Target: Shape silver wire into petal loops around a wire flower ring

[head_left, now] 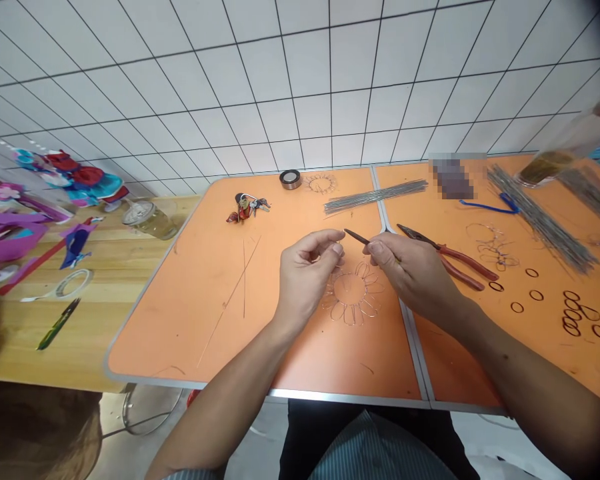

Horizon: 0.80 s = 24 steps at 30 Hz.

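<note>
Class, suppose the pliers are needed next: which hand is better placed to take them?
Probably the right hand: it is nearer the pliers, though it holds a dark rod. The left hand is farther off.

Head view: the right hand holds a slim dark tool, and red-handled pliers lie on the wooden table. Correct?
The surface is wrong: the head view shows the red-handled pliers on the orange table. The right hand does hold the slim dark tool.

A slim dark rod (pixel 356 237) slants near a flower-shaped wire ring (pixel 351 305) lying flat.
</note>
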### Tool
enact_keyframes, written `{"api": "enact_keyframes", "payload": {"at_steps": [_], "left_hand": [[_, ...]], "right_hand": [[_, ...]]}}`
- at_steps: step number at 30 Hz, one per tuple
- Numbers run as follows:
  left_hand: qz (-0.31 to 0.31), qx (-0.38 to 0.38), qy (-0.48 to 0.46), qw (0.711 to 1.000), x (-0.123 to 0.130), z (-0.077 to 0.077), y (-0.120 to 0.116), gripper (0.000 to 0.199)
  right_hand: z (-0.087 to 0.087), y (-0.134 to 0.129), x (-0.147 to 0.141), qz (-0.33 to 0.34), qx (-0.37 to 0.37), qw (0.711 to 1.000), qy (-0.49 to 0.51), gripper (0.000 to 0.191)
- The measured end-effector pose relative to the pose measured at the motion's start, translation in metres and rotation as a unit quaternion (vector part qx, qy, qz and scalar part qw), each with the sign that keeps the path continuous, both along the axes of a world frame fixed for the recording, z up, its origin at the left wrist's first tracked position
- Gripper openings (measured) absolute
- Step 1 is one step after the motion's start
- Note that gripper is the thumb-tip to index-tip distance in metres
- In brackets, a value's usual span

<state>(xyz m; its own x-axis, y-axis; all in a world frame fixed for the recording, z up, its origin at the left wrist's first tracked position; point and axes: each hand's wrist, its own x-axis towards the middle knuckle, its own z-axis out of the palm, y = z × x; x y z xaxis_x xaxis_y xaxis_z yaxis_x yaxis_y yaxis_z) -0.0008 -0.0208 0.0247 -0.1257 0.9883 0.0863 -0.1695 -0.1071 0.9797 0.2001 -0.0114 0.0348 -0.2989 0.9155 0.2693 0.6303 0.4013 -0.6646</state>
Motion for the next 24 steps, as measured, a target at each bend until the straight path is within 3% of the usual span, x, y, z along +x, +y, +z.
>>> {"api": "enact_keyframes", "payload": {"at_steps": [24], "left_hand": [[0.042,0.058,0.094,0.993,0.0014,-0.0015,-0.0011,0.017]], "right_hand": [[-0.0026,-0.0030,-0.0018,-0.009,0.085,0.995,-0.051,0.037]]}}
